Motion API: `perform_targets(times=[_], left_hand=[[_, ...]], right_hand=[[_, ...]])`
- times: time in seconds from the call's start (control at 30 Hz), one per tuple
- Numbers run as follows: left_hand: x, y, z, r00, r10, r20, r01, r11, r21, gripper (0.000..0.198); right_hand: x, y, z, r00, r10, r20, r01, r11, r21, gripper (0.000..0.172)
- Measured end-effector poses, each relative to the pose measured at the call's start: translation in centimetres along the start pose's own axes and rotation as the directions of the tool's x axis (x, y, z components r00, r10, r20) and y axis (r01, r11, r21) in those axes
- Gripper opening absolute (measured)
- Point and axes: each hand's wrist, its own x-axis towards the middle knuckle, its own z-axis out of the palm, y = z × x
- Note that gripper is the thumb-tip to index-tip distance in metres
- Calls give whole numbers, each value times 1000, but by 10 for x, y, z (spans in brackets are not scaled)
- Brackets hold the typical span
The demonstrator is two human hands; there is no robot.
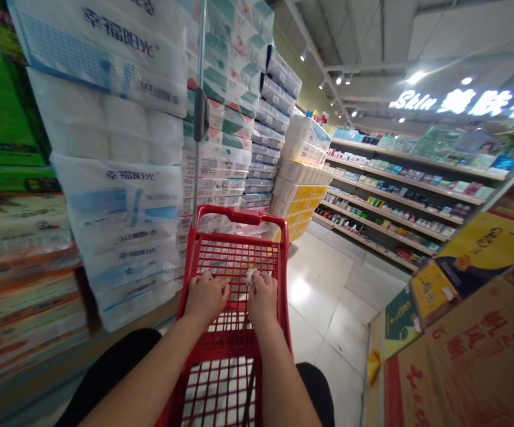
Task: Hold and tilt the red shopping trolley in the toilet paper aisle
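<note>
A red plastic shopping cart (238, 232) with grid panels stands in front of me, between my knees. My left hand (206, 295) is closed, with its fingers curled over the cart's red grid near the left side. My right hand (263, 295) is closed too and lies on the grid near the right side. From between its thumb and fingers pokes a small crumpled whitish thing (252, 276), too blurred to name. The undersides of both hands are hidden.
Tall stacks of wrapped toilet paper (136, 196) line the left side, close to the cart. Cardboard boxes (470, 356) stand on the right. A pale tiled floor (323, 284) runs between them toward long shelves (390, 196) of small packages.
</note>
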Motion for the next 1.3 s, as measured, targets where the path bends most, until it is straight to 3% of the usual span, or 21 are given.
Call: perform_targets(times=[0.17,0.33,0.53,0.7,0.87,1.03,1.2,1.3], left_hand=[[0,1,-1,1000,4,8,-4,1000,13,35],[0,2,-1,1000,-21,17,21,1000,-7,33],[1,0,2,1000,4,-1,-4,1000,8,34],[-1,4,1,1000,-13,6,13,1000,-9,35],[-3,6,1,1000,-5,28,5,1000,-22,35],[-4,6,3,999,-23,24,24,999,-42,33],[-4,6,4,1000,-25,11,25,999,-41,31],[-4,5,4,1000,-9,2,9,999,-51,30]], right_hand=[[-2,-3,3,984,-114,138,106,992,68,42],[-1,-2,1,999,-7,43,7,1000,0,35],[-2,-4,1,986,-98,131,91,994,61,44],[-1,-1,-6,997,-10,70,13,999,-42,34],[-4,2,-3,973,-140,185,136,990,33,39],[-5,9,1,997,-62,53,65,996,-66,32],[-6,9,3,978,-167,128,171,985,-24,33],[-5,9,3,992,-111,54,114,992,-60,31]])
